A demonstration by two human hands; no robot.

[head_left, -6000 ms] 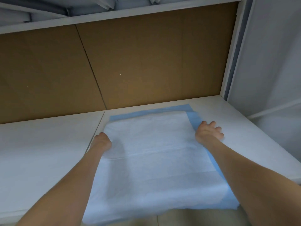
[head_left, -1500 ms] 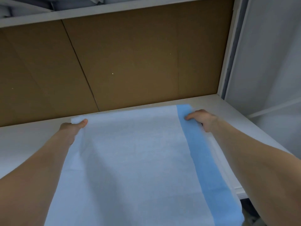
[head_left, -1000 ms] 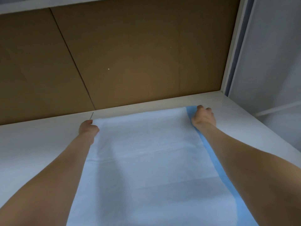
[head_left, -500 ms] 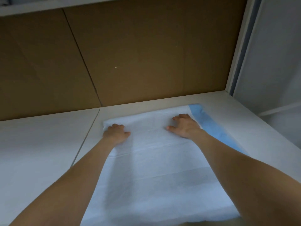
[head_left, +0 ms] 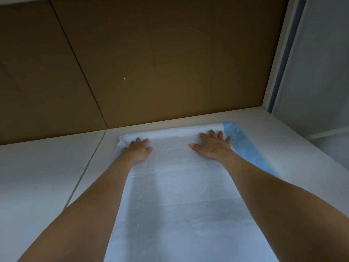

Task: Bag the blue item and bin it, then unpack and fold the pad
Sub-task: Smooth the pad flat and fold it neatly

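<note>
pad point(head_left: 181, 195): near end cut by bottom edge | blue border point(head_left: 245, 148): partly behind right forearm point(head_left: 283, 201)

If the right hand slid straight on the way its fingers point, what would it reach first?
The right hand lies flat on the pad, fingers pointing away. It would likely cross the pad's far edge, then bare white shelf, then the brown back panel.

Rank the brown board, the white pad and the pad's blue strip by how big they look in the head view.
1. Brown board
2. White pad
3. Blue strip

The pad runs off the frame's bottom edge, so its full size is unsure.
</note>
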